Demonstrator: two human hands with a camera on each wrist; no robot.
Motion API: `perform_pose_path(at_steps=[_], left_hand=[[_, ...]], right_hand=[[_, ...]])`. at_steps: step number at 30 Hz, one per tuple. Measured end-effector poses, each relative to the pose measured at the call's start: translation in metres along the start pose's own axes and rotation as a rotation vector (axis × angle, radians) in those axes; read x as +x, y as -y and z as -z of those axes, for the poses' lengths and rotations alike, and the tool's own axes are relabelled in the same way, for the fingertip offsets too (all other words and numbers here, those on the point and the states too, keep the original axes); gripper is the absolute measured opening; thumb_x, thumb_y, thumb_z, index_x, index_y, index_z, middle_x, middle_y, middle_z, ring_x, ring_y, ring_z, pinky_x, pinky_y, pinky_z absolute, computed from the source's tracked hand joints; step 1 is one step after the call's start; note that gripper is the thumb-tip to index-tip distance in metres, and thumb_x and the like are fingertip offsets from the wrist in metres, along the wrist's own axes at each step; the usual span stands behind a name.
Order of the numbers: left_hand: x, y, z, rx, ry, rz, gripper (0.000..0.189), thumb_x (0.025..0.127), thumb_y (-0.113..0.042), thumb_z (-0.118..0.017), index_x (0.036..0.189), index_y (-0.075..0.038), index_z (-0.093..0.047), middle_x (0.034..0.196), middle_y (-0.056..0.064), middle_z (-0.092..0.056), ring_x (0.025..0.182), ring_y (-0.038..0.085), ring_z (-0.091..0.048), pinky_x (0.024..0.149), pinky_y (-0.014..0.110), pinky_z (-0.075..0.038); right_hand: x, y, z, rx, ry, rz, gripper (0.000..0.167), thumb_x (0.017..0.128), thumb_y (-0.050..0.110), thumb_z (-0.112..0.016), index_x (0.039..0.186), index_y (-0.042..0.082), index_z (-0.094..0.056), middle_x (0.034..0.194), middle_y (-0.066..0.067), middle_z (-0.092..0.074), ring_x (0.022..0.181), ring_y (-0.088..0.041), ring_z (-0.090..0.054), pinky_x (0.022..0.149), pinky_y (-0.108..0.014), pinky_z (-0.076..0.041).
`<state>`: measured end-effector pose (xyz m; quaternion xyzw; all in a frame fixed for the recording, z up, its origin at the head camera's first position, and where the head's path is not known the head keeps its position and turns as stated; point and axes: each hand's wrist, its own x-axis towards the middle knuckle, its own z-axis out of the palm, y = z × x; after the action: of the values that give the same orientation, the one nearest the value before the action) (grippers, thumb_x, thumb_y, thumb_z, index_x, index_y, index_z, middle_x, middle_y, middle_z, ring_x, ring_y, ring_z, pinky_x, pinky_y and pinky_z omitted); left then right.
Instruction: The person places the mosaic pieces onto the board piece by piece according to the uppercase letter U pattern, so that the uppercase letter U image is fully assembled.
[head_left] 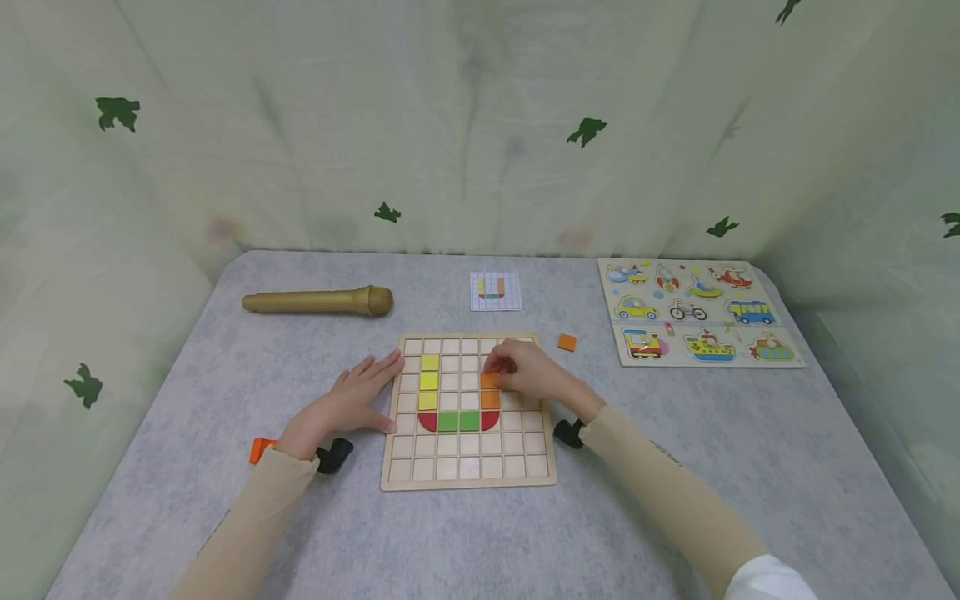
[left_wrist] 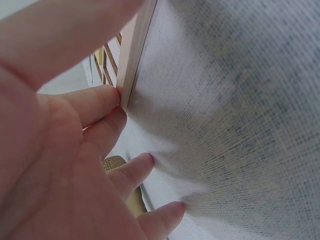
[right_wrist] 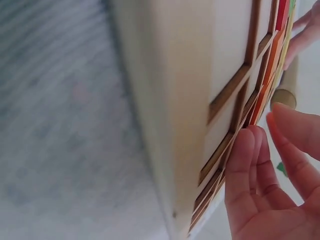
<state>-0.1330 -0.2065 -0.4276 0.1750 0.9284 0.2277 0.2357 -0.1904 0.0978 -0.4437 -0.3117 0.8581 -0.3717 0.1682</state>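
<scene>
A square wooden grid board (head_left: 447, 467) lies in the middle of the table. On it stands a U of tiles: yellow tiles (head_left: 429, 381) at left, green tiles (head_left: 458, 421) between red rounded corner tiles (head_left: 427, 422) below, orange tiles at right. My left hand (head_left: 352, 402) spreads its fingers along the board's left edge, thumb and fingertips touching the rim. With curled fingers my right hand (head_left: 531, 371) pinches at the upper orange tile (head_left: 489, 381), which sits in its grid square. The right fingertips (right_wrist: 243, 140) are low against the board, beside that tile.
A loose orange tile (head_left: 567, 342) lies right of the board. Behind the board is a small pattern card (head_left: 496, 292) with a similar U. A gold microphone (head_left: 315, 301) rests at back left, a vehicle puzzle board (head_left: 701, 312) at back right. An orange object (head_left: 261, 449) shows by the left wrist.
</scene>
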Motion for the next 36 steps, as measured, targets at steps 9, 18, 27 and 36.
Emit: perform_pose_path(at_steps=[9,18,27,36], left_hand=[[0.0,0.002,-0.001,0.006,-0.001,-0.005,0.099,0.079,-0.025,-0.078,0.152,-0.001,-0.016,0.158,0.017,-0.009,0.14,0.047,-0.002,0.106,0.067,-0.003],[0.0,0.0,-0.001,0.015,-0.004,-0.008,0.099,0.079,-0.028,-0.078,0.152,-0.001,-0.017,0.158,0.017,-0.01,0.14,0.047,-0.003,0.106,0.067,-0.004],[0.0,0.001,0.0,0.013,-0.003,-0.01,0.099,0.079,-0.027,-0.078,0.152,-0.001,-0.017,0.158,0.017,-0.009,0.14,0.048,-0.003,0.106,0.067,-0.004],[-0.001,0.0,0.0,0.003,-0.006,-0.003,0.098,0.079,-0.024,-0.078,0.152,-0.001,-0.017,0.158,0.017,-0.009,0.14,0.048,-0.002,0.106,0.067,-0.002]], right_hand=[[-0.021,-0.022,0.027,0.073,-0.146,-0.102,0.016,0.086,-0.002,-0.063,0.102,0.001,-0.066,0.097,-0.007,-0.063,0.088,-0.02,-0.056,0.08,-0.035,-0.049],[-0.045,-0.05,0.061,0.067,-0.29,-0.198,0.016,0.088,0.001,-0.064,0.104,0.0,-0.066,0.097,-0.011,-0.066,0.088,-0.024,-0.058,0.078,-0.038,-0.049],[-0.05,-0.064,0.071,0.079,-0.294,-0.301,0.021,0.086,-0.002,-0.065,0.106,0.0,-0.064,0.107,-0.015,-0.064,0.095,-0.029,-0.058,0.082,-0.042,-0.049],[-0.043,-0.067,0.065,0.016,-0.249,-0.274,0.024,0.082,-0.007,-0.066,0.106,-0.003,-0.065,0.106,-0.016,-0.063,0.099,-0.031,-0.056,0.088,-0.044,-0.047]])
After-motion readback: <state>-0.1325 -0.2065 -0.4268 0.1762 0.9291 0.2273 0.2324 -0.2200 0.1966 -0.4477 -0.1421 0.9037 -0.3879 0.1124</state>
